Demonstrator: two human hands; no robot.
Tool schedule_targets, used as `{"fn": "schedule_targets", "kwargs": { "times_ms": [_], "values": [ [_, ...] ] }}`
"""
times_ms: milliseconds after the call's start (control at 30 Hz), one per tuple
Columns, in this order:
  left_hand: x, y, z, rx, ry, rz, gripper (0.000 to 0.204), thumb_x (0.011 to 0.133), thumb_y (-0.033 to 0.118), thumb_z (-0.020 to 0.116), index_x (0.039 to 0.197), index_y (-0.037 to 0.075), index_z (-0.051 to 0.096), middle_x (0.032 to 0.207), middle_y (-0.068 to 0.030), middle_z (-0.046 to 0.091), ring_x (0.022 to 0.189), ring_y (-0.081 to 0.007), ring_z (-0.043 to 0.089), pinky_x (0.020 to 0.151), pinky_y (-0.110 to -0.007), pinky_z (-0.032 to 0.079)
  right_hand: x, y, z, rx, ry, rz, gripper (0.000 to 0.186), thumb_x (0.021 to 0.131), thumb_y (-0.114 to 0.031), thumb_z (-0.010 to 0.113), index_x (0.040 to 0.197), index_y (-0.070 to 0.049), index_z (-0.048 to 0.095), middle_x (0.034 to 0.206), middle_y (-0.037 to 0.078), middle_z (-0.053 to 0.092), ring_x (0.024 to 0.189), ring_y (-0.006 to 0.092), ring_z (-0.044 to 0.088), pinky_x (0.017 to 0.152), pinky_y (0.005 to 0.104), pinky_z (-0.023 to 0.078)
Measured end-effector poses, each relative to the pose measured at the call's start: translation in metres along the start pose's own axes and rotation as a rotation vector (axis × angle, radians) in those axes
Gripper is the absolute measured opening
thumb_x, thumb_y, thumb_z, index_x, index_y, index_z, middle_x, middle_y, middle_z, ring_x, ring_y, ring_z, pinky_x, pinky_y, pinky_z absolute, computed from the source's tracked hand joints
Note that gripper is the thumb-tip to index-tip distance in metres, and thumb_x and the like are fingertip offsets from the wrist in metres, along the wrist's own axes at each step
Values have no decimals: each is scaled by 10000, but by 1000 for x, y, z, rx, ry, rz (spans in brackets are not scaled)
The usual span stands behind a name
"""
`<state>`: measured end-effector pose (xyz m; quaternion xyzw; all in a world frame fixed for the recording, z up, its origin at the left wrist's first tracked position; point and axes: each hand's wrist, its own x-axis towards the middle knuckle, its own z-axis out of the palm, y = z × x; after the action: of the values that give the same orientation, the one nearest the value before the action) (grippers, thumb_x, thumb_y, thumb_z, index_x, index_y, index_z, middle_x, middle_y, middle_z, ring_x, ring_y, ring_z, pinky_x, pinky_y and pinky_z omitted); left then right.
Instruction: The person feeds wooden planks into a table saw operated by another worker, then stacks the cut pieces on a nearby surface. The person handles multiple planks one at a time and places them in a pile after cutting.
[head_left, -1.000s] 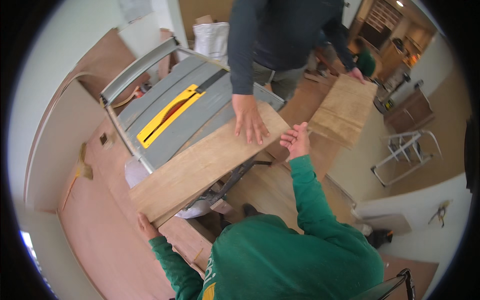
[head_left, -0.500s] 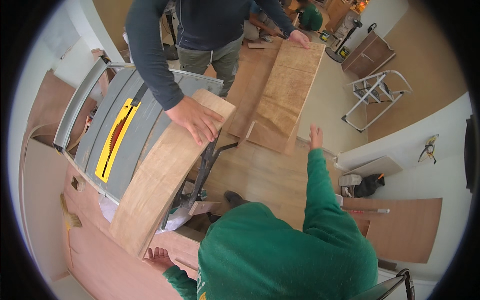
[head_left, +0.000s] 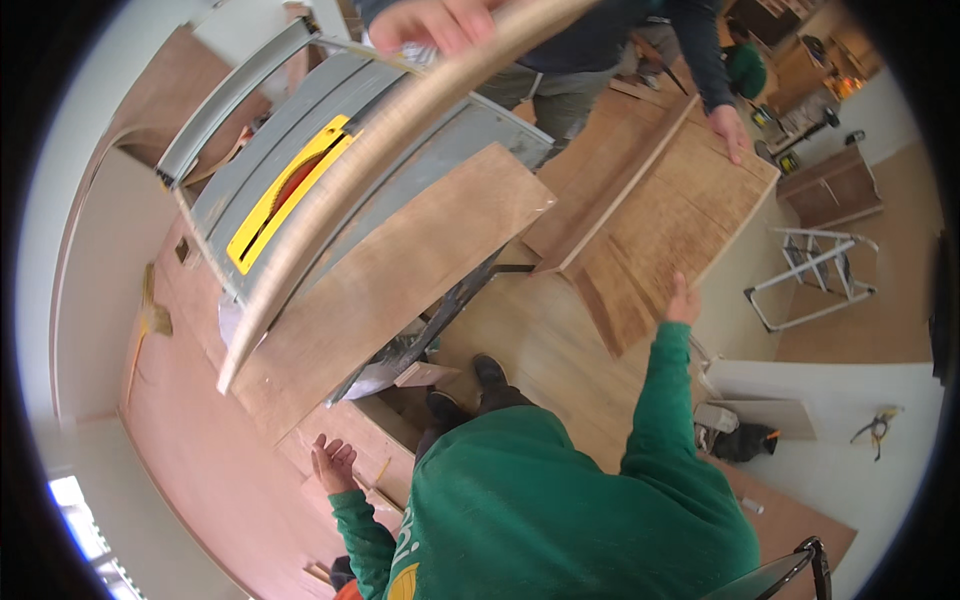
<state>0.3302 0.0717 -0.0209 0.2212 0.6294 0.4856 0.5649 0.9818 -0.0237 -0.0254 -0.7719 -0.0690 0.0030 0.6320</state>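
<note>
My left hand is open, palm up with fingers slightly curled, just off the near end of a flat wooden board lying on the table saw. Above that board, a co-worker's hand touches a second, long board, which is tilted on edge and blurred by motion. To the right, my right hand is at the near right edge of a wooden panel, closed at its rim; the fingers' undersides are hidden. The co-worker's other hand rests on the panel's far edge.
The saw's toothed blade shows in a yellow insert. A metal step stool stands at the right, near a cabinet piece. A broom leans at the left. Clamps are at the right wall; another person is farther back.
The co-worker has tilted the upper board up on edge, uncovering the board beneath. The wooden panel now reaches my right hand, which was apart from it. My left hand has left the board's end.
</note>
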Motion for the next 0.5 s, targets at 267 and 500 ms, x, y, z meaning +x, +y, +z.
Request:
{"fn": "schedule_targets", "kwargs": {
  "times_ms": [267,500],
  "values": [
    [21,-12,-4,-240,2,-91,535,931,446,429,1271,33,442,922,-127,604,757,-263,611,661,-366,534,-58,-34,-131,-513,-285,-85,405,883,-272,616,1092,74,583,1035,106,627,931,194,569,842,326,446],
    [5,-39,-39,365,3,-141,274,872,313,603,888,40,612,589,-12,531,464,-99,484,410,-261,410,-81,-59,-180,-1048,-958,-255,365,861,-232,636,1050,75,580,901,134,649,815,163,571,720,323,469]
  ]
}}
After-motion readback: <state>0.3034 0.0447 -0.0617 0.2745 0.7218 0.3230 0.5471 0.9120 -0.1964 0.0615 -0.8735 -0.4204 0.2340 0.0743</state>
